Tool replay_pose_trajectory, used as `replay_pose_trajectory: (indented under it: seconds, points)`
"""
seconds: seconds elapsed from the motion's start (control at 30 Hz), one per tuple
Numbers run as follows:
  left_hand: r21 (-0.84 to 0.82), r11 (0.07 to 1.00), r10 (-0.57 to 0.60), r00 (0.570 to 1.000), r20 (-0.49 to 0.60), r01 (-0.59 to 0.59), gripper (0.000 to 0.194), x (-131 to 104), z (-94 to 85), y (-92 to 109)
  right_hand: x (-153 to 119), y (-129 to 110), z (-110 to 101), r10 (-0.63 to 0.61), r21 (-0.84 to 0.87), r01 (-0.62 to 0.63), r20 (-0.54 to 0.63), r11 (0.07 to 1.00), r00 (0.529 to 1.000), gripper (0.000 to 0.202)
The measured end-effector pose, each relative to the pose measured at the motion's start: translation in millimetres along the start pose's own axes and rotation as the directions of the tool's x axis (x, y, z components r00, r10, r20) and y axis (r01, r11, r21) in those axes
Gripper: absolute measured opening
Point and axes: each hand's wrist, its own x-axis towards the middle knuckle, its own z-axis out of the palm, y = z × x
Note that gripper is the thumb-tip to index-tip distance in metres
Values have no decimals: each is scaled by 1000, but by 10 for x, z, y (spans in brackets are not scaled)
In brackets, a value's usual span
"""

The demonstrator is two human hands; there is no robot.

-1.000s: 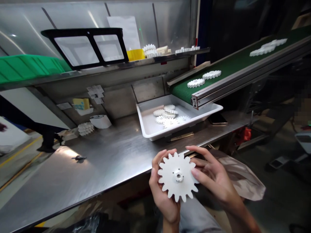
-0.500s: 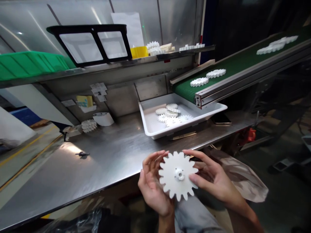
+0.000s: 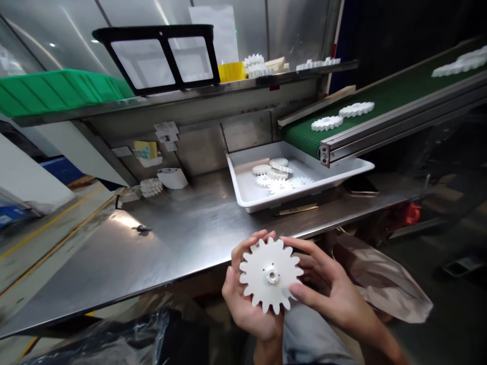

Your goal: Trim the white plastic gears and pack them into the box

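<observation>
A white plastic gear (image 3: 258,284) with a small raised hub is held between my two hands, just in front of the bench edge, its hub face toward me. My left hand (image 3: 243,309) cups it from the left and below, fingers curled behind the rim. On the right side, my right hand (image 3: 331,284) grips the rim with the thumb on the near face and a finger at the top edge. Beyond them, a white tray (image 3: 243,197) holds several similar gears (image 3: 279,185).
A green conveyor belt (image 3: 304,139) carrying white gears (image 3: 327,123) slopes down to the tray. Below the shelf, a stack of gears (image 3: 151,187) stands on the steel bench (image 3: 182,233), with a small dark tool (image 3: 142,229) at left. A green bin (image 3: 64,91) sits on the shelf.
My hands and the gear have turned slightly, and the gear now sits deeper in my left palm. The camera view has swung a little left, so the surroundings appear farther right.
</observation>
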Motion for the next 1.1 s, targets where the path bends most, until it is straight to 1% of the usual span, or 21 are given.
replay_pose_trajectory:
  seconds: [0.13,0.3,0.4,0.47,0.57,0.67,0.73,0.87,1.1]
  points:
    - [-12,998,-56,997,49,57,55,5,-26,14,-6,29,-66,-57,-35,55,-39,998,998,48]
    - [13,989,-147,983,105,147,58,28,-38,75,-20,28,-116,-70,-85,65,-63,994,996,39]
    - [49,977,-214,969,126,210,59,52,-13,146,-18,26,-166,-108,-131,98,-71,986,992,30]
    - [86,963,-265,957,121,256,59,55,19,195,-8,37,-207,-140,-157,128,-67,979,988,26]
    - [119,948,-308,946,101,296,58,34,71,251,13,60,-258,-214,-178,202,-49,963,976,19]
    - [121,941,-328,938,111,315,59,2,102,276,25,61,-272,-327,-184,310,-72,933,942,16]
    - [123,934,-351,928,128,336,59,-16,109,278,22,46,-262,-375,-177,358,-77,917,924,16]
    - [128,917,-394,906,153,377,59,-34,101,280,-6,11,-242,-350,-146,336,-91,931,932,16]
    - [167,891,-447,880,162,422,60,-29,82,308,-51,-6,-290,-369,-193,348,-82,917,926,15]
